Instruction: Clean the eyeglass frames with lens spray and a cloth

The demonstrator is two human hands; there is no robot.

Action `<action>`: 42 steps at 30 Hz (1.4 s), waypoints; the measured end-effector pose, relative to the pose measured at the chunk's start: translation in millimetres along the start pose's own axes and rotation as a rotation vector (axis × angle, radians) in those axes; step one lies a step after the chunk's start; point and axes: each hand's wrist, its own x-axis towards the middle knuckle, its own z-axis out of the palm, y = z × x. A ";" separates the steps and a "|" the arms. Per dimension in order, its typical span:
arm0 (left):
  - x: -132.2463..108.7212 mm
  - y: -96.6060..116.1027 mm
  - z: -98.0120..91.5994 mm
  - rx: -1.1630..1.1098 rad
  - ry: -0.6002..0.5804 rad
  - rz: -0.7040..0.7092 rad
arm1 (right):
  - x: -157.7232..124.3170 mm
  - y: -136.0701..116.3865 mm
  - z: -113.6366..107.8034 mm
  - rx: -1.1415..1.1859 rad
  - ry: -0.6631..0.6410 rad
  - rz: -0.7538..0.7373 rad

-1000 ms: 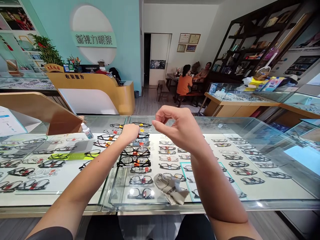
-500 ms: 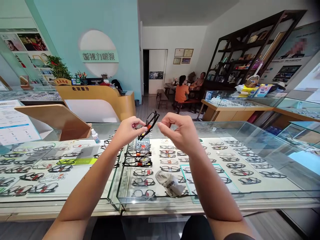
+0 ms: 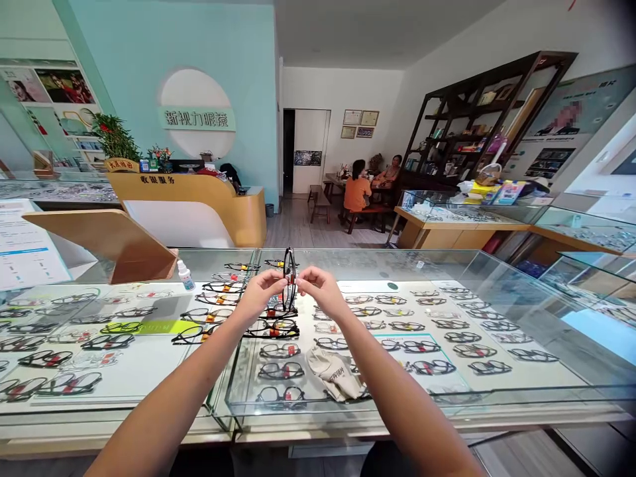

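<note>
Both of my hands hold one pair of black-framed glasses (image 3: 289, 278) upright above the glass counter (image 3: 497, 278). My left hand (image 3: 262, 291) pinches the frame from the left. From the right, my right hand (image 3: 318, 286) pinches the same frame. Several more black frames with orange tags (image 3: 271, 327) lie on the counter top just below my hands. A crumpled grey cloth (image 3: 334, 373) lies on the glass nearer to me.
Rows of glasses fill the display cases under the glass. A small white bottle (image 3: 185, 275) stands by a wooden stand (image 3: 106, 242) at the left. Two people sit at a table (image 3: 365, 185) at the back. A yellow reception desk (image 3: 199, 202) and dark shelves (image 3: 477, 119) stand behind.
My left hand lifted a black pair of glasses off the counter. My right hand came in and took hold of it too. The frame has turned from tilted to upright.
</note>
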 end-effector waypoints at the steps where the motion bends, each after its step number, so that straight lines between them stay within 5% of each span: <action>1: -1.2 -0.1 0.4 0.005 0.002 0.014 | -0.2 0.7 -1.0 -0.002 -0.001 0.000; 12: -1.5 -13.5 -8.6 0.047 -0.028 0.061 | -1.0 9.5 6.3 -0.045 0.040 0.002; 25: -3.8 -24.9 -10.2 0.199 0.037 0.199 | -5.7 11.0 0.2 -0.437 0.132 0.020; 34: -3.8 -18.1 -11.3 0.366 0.010 0.185 | -4.5 16.3 -17.4 -1.106 0.530 -0.173; 42: -6.0 -19.2 -6.1 0.346 -0.006 0.197 | -7.2 17.8 -10.9 -0.886 0.522 -0.352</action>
